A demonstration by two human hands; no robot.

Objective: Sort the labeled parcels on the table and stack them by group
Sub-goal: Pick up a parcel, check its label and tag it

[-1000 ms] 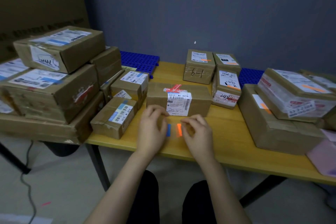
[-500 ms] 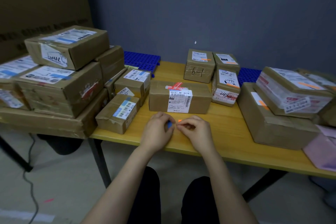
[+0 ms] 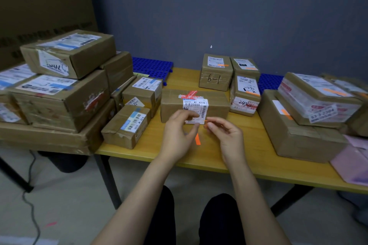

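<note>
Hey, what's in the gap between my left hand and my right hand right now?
An orange sticker strip sits between the left hand and the right hand, with the yellow table behind it, as the head view shows.

White label (image 3: 195, 104) on the central brown cardboard parcel (image 3: 172, 105) reads "501E- M1 A21B"; small brown carton (image 3: 216, 77) behind bears handwritten "6-1"; clear-taped right-hand parcel (image 3: 318, 93) shows "53-3-2304".
</note>
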